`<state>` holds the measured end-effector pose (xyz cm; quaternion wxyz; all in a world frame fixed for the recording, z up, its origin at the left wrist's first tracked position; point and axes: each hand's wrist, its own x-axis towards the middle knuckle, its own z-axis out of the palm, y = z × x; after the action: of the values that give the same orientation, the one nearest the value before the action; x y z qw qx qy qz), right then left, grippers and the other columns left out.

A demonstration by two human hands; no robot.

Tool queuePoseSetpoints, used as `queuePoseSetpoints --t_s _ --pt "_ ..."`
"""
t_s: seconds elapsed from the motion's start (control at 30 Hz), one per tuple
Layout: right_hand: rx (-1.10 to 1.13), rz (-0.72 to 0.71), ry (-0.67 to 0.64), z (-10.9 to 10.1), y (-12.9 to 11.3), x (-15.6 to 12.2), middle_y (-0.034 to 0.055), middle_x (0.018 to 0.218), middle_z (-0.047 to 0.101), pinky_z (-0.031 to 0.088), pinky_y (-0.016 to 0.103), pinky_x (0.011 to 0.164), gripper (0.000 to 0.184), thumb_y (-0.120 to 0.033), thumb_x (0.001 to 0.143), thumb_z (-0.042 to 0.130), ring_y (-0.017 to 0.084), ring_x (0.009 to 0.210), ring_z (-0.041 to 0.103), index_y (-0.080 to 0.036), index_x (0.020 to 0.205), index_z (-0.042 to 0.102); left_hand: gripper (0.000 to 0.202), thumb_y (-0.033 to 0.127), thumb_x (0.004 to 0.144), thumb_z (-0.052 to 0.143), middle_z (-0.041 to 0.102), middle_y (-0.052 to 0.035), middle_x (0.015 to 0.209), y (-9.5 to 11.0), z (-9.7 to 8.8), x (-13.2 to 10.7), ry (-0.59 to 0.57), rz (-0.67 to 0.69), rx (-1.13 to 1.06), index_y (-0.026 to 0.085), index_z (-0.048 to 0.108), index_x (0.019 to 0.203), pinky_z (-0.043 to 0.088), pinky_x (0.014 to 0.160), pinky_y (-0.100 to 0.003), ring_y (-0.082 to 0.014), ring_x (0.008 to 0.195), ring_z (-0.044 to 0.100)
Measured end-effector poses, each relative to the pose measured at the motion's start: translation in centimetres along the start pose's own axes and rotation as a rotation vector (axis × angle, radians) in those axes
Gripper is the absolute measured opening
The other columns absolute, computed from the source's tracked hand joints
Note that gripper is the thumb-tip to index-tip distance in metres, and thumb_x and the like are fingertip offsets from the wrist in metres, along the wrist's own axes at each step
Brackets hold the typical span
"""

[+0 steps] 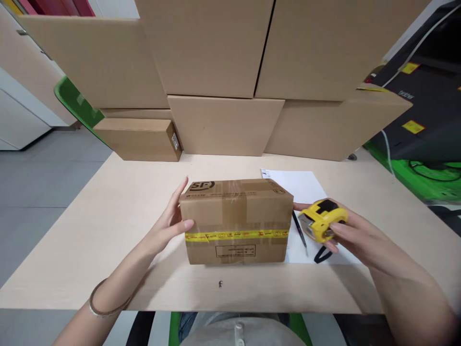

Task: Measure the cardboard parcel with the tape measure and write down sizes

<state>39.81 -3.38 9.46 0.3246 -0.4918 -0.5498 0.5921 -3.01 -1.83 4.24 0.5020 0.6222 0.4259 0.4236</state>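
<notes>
A taped brown cardboard box with a yellow printed strip stands on the table in front of me. My left hand grips its left end, the thumb on the front face and the other fingers at the side and behind. A yellow and black tape measure is in my right hand, its dark wrist strap hanging below. One finger of that hand reaches towards the box's right side; whether it touches I cannot tell. Between box and tape measure, a black pen lies on a white sheet of paper.
Large cardboard panels wall off the table's far side. A smaller closed box stands at the back left. To the right sits a dark machine with yellow labels and a cable, on a green surface.
</notes>
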Motion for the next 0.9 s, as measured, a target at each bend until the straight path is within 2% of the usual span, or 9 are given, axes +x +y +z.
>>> queuePoseSetpoints --t_s 0.1,0.2,0.3,0.4,0.5,0.57,0.63,0.77,0.9 --pt "0.053 -0.066 0.253 -0.2 -0.8 -0.1 0.0030 0.084 0.066 0.041 0.030 0.046 0.043 -0.063 0.077 0.081 0.017 0.058 0.052 -0.032 0.105 0.069 0.081 0.045 0.087 0.080 0.039 -0.0096 0.164 0.1 -0.3 -0.5 -0.033 0.179 0.095 0.041 0.040 0.157 0.049 0.117 -0.052 -0.0372 0.150 0.045" --pt "-0.076 -0.196 0.406 0.7 -2.5 0.5 0.0038 0.093 0.068 0.051 0.034 0.054 0.037 -0.060 0.080 0.081 0.023 0.072 0.062 -0.035 0.104 0.069 0.081 0.035 0.084 0.082 0.040 -0.0122 0.155 -0.7 -0.4 -0.8 -0.090 0.302 0.211 0.039 0.042 0.154 0.046 0.119 -0.057 -0.0382 0.149 0.043" --pt "-0.365 -0.349 0.287 3.1 -5.3 1.5 0.0034 0.100 0.070 0.057 0.037 0.069 0.032 -0.054 0.087 0.078 0.026 0.086 0.067 -0.036 0.112 0.068 0.097 0.035 0.080 0.084 0.034 -0.0152 0.160 -1.9 -0.5 -0.7 -0.129 0.374 0.227 0.039 0.031 0.161 0.041 0.121 -0.063 -0.0416 0.152 0.037" --pt "-0.574 -0.464 0.063 6.8 -8.4 3.5 0.0051 0.118 0.072 0.059 0.037 0.077 0.042 -0.050 0.091 0.076 0.026 0.095 0.070 -0.034 0.127 0.062 0.120 0.037 0.076 0.088 0.030 -0.0195 0.164 -2.9 -0.6 -0.5 -0.139 0.360 0.180 0.039 0.009 0.166 0.038 0.120 -0.067 -0.0437 0.154 0.036" --pt "-0.712 -0.581 -0.171 10.8 -10.5 6.0 0.0067 0.134 0.069 0.057 0.039 0.087 0.045 -0.049 0.098 0.067 0.026 0.105 0.070 -0.032 0.138 0.056 0.127 0.040 0.075 0.089 0.033 -0.0196 0.162 -3.5 -0.6 -0.5 -0.142 0.381 0.144 0.041 0.001 0.166 0.037 0.120 -0.069 -0.0436 0.153 0.039" --pt "-0.789 -0.639 -0.291 13.1 -11.2 7.6 0.0061 0.131 0.069 0.055 0.038 0.087 0.039 -0.046 0.103 0.060 0.025 0.105 0.069 -0.033 0.140 0.055 0.130 0.040 0.075 0.090 0.031 -0.0192 0.164 -3.6 -0.7 -0.7 -0.153 0.377 0.176 0.042 -0.003 0.166 0.039 0.119 -0.069 -0.0442 0.153 0.040" --pt "-0.874 -0.672 -0.378 14.8 -11.4 8.6 0.0056 0.119 0.069 0.052 0.035 0.078 0.034 -0.046 0.107 0.054 0.023 0.091 0.068 -0.033 0.138 0.057 0.134 0.040 0.075 0.090 0.027 -0.0199 0.168 -3.6 -0.9 -0.9 -0.165 0.340 0.237 0.043 -0.007 0.166 0.041 0.118 -0.069 -0.0459 0.153 0.039" --pt "-1.015 -0.722 -0.433 15.8 -11.0 9.0 0.0024 0.097 0.064 0.040 0.031 0.059 0.032 -0.048 0.108 0.050 0.016 0.061 0.054 -0.033 0.133 0.062 0.139 0.040 0.076 0.090 0.027 -0.0205 0.168 -3.3 -1.3 -1.1 -0.175 0.322 0.276 0.043 -0.016 0.165 0.039 0.118 -0.071 -0.0454 0.153 0.039" --pt "-1.041 -0.662 -0.377 14.3 -10.3 8.2 0.0029 0.098 0.065 0.041 0.029 0.060 0.036 -0.045 0.107 0.053 0.017 0.063 0.058 -0.036 0.141 0.059 0.131 0.040 0.080 0.088 0.031 -0.0156 0.165 -3.0 -1.6 -0.6 -0.223 0.434 0.290 0.050 -0.010 0.165 0.037 0.119 -0.072 -0.0419 0.153 0.038"
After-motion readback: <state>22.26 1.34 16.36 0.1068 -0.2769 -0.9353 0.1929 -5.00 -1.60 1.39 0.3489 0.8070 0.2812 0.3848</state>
